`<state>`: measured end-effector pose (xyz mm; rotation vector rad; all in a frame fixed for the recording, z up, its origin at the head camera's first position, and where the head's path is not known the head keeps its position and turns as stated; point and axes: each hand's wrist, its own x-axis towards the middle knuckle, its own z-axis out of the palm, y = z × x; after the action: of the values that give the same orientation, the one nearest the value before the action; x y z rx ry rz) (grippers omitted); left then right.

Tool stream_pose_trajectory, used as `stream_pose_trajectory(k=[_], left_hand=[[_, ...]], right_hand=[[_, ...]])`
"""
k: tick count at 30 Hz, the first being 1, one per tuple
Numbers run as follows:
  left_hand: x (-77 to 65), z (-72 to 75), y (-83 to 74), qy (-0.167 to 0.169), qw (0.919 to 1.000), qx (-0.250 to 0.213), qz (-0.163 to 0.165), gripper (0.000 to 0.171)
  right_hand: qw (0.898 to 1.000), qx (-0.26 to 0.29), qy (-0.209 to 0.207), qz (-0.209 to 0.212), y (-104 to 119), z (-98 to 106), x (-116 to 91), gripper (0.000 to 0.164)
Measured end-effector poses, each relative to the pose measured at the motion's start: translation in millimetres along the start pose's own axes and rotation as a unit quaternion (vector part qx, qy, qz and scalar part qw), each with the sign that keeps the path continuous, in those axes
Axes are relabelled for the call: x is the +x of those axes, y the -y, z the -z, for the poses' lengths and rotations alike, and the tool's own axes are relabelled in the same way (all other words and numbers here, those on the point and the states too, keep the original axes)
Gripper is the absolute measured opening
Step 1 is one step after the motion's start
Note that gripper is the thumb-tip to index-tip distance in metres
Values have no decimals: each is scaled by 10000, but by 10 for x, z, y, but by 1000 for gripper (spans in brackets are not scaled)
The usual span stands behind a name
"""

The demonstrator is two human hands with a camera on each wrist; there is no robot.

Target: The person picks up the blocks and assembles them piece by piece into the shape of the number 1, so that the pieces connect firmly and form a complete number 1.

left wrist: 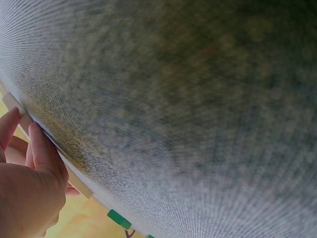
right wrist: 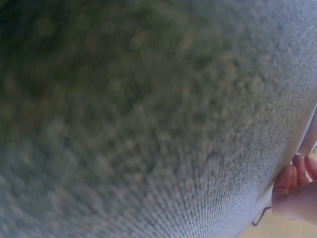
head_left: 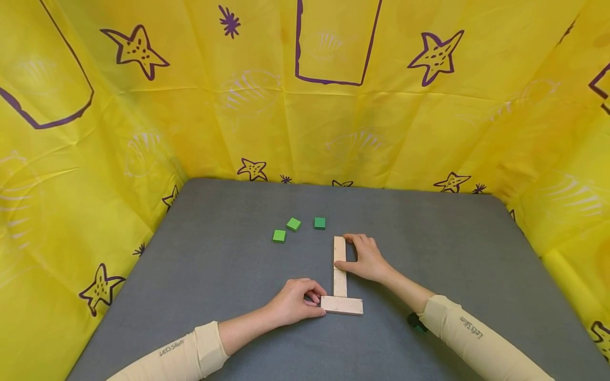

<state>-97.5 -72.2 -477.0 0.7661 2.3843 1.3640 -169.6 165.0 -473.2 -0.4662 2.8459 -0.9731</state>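
Three pale wooden blocks lie flat in an upside-down T on the grey tabletop in the head view. One crosswise block [head_left: 342, 305] lies nearest the person. From its middle, a lengthwise block [head_left: 340, 284] runs away, with a far block [head_left: 339, 247] end to end beyond it. My left hand [head_left: 295, 301] pinches the crosswise block's left end between thumb and curled fingers. My right hand [head_left: 367, 259] grips the far block, thumb by the joint and fingers at its far right corner. Both wrist views show mostly blurred cloth, with the hands at the edges.
Two light green squares [head_left: 279, 236] [head_left: 293, 224] and a darker green square [head_left: 320, 223] lie beyond the wooden blocks, to the left. A small black and green thing [head_left: 416, 323] shows beside the right sleeve. Yellow patterned cloth [head_left: 305, 132] walls the table's back and sides.
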Motion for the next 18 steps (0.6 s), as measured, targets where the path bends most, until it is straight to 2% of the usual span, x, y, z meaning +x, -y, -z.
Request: stream_pose_trajectory(k=[18], left_hand=[[6,1,7,-7,10000,-44,0,24]], right_hand=[[9995,289,-79,-108,12,33,0,68]])
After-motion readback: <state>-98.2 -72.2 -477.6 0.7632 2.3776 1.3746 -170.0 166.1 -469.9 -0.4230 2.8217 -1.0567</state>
